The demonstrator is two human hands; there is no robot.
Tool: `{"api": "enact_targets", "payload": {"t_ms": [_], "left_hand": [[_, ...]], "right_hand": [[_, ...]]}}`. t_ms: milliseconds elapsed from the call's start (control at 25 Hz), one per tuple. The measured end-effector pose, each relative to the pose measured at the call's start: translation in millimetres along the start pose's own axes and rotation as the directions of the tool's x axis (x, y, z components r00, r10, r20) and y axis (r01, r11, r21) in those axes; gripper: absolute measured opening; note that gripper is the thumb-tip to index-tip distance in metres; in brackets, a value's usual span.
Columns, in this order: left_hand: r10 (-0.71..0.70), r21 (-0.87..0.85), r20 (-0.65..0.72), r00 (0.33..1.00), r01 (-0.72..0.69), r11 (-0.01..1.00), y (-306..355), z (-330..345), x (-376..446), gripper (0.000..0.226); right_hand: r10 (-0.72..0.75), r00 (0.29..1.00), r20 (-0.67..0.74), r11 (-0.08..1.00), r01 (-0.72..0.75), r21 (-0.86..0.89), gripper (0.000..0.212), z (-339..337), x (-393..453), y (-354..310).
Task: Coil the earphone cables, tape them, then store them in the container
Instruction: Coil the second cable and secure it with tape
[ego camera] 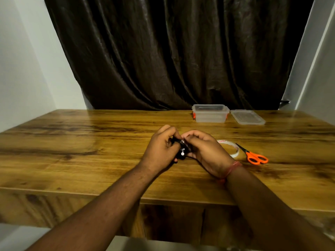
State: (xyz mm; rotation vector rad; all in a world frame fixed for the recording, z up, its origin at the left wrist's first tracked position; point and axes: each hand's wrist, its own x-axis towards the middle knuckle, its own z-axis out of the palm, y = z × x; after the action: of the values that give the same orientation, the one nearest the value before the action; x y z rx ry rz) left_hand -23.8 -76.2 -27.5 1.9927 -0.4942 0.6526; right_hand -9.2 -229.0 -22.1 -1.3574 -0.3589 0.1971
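Note:
A small bundle of black earphone cable (181, 149) with a white-tipped earbud sits between both hands above the middle of the wooden table (90, 142). My left hand (161, 147) grips the bundle from the left. My right hand (204, 151) pinches it from the right, and most of the cable is hidden by the fingers. A roll of clear tape (233, 148) lies just right of my right hand. The clear plastic container (210, 113) stands open at the table's far edge, with nothing visible inside.
Orange-handled scissors (253, 156) lie right of the tape roll. The container's clear lid (247, 116) rests flat beside the container on its right. A dark curtain (172, 51) hangs behind the table. White walls flank both sides.

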Motion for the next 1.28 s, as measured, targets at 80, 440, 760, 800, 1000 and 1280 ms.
{"api": "enact_targets", "payload": {"t_ms": [80, 440, 760, 800, 1000, 1280], "left_hand": [[0.025, 0.014, 0.019, 1.0, -0.025, 1.0, -1.5, 1.2, -0.6, 0.022], [0.019, 0.112, 0.032, 0.999, -0.023, 0.993, -9.5, 4.0, 1.5, 0.017], [0.008, 0.133, 0.037, 0.999, -0.012, 0.991, -5.9, 5.2, 1.9, 0.015], [-0.027, 0.091, 0.055, 0.998, 0.022, 0.996, -5.9, 5.5, 0.9, 0.014], [-0.203, -0.073, 0.139, 0.969, 0.215, 0.974, 1.0, 5.7, -3.3, 0.01], [-0.284, -0.113, 0.146, 0.948, 0.301, 0.947, 1.6, 7.2, -1.2, 0.013]], "right_hand": [[0.013, 1.0, -0.022, 1.0, -0.013, 0.001, 0.015, -1.8, 1.1, 0.1], [-0.197, 0.977, -0.082, 0.929, 0.16, -0.333, 0.011, -7.2, 2.5, 6.0], [-0.377, 0.924, -0.065, 0.761, 0.268, -0.59, 0.019, -3.8, -2.7, 1.5], [-0.379, 0.923, -0.069, 0.759, 0.268, -0.594, 0.019, -4.2, -3.1, 1.4], [-0.383, 0.921, -0.068, 0.746, 0.265, -0.61, 0.016, -7.2, -3.7, 2.2], [-0.496, 0.868, -0.01, 0.586, 0.327, -0.742, 0.016, -6.0, -3.3, 2.8]]}}
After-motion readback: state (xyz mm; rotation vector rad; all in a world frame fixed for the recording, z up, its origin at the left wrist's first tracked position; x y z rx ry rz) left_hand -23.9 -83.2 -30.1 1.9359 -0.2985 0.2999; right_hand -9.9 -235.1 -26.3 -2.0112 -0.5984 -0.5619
